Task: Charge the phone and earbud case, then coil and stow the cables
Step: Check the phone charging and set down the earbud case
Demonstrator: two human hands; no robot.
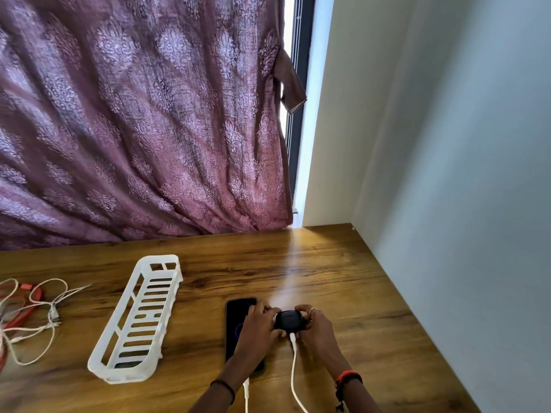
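You held the small black rounded earbud case [288, 318] between both hands, low over the brown wood-grain table [343, 272]. From this angle it was hard to say whether it rested on the surface. Your left hand [259, 326] had its fingers curled round the case's left side. Your right hand [317, 324], a ring on one finger, gripped the right side with its fingers bent over the top.

A white charging cable [293, 365] met the near edge of the case and ran back toward you between your wrists. The flat black phone [235, 315] lay screen up just left of the case, partly under your left hand and forearm. A faint purple ring showed on its screen, and a second white cable [246, 393] reached its near end.

Left of the phone sat a long white slotted plastic basket [158, 259]. A loose tangle of red and white cables [35, 296] lay at the table's far left. A mauve patterned curtain [134, 114] hung behind the table.
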